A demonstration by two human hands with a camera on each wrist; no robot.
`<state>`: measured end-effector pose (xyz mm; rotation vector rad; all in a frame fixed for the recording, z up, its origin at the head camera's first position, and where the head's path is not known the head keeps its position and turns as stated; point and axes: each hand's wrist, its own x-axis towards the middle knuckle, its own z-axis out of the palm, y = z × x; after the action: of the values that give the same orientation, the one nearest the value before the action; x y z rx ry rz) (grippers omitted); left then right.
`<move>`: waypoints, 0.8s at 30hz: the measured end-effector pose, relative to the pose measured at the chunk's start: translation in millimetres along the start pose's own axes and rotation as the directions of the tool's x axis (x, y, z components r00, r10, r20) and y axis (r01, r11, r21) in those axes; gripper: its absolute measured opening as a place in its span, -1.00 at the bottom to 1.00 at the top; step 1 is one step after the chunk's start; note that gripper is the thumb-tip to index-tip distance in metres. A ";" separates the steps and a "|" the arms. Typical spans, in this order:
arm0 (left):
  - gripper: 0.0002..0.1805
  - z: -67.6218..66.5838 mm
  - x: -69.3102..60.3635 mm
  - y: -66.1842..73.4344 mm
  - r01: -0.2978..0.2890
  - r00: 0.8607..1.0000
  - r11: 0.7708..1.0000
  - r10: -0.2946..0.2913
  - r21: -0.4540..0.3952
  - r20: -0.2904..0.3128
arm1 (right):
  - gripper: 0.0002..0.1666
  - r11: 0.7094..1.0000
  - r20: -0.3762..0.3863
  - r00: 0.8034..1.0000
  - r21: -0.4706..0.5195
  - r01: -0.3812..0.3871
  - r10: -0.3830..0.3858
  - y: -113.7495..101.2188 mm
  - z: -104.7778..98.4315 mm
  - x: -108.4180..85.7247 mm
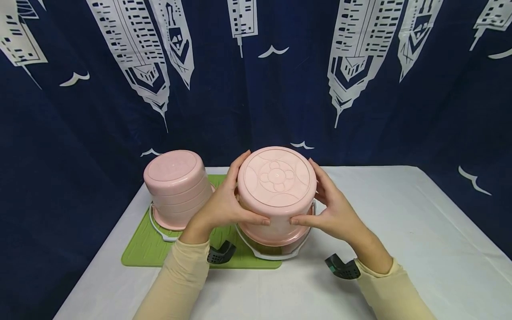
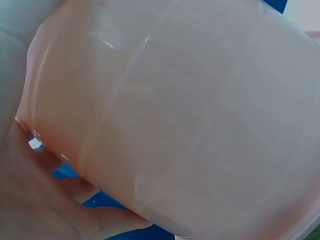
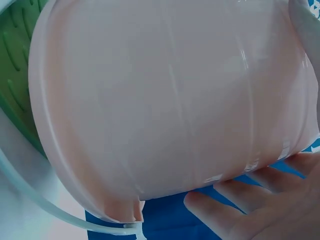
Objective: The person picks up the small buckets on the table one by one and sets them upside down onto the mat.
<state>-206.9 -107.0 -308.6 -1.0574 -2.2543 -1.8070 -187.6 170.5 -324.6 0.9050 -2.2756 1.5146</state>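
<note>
My left hand (image 1: 228, 204) and right hand (image 1: 332, 209) grip a pink plastic bucket (image 1: 276, 178) from both sides. It is bottom up, with a raised flower pattern on its base facing me. Both thumbs press its near side, and the fingers wrap around the far sides. Its pale handle (image 1: 276, 256) hangs below the rim in front. The left wrist view is mostly filled by the bucket's smooth wall (image 2: 190, 110). In the right wrist view, the fingers (image 3: 240, 195) lie along the ribbed wall, and the rim (image 3: 42, 110) flares out at the left.
Another upside-down pink bucket (image 1: 176, 186) stands left on a green mat (image 1: 148, 249), its white handle (image 1: 158, 229) lowered. The mat lies on a white-covered table (image 1: 400, 222). Behind hangs a dark blue curtain (image 1: 256, 111) with white buildings and birds.
</note>
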 end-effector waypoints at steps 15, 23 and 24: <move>0.46 -15.5 0.6 -50.5 0.183 0.975 0.979 -0.193 -0.094 -0.112 | 0.50 0.997 0.029 0.999 -0.064 -0.031 0.033 1.3 3.0 -2.4; 0.45 -22.0 -2.4 -68.0 0.251 0.956 0.964 -0.262 -0.093 -0.135 | 0.50 0.997 0.024 1.000 -0.075 -0.014 0.016 1.6 2.8 -2.2; 0.45 -22.9 -2.5 -69.2 0.251 0.955 0.963 -0.264 -0.103 -0.138 | 0.50 0.997 0.024 1.000 -0.074 -0.015 0.017 1.6 2.7 -2.2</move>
<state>-250.6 -133.6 -360.7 -0.6333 -2.3332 -2.0178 -186.5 169.3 -328.1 0.8915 -2.3450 1.4229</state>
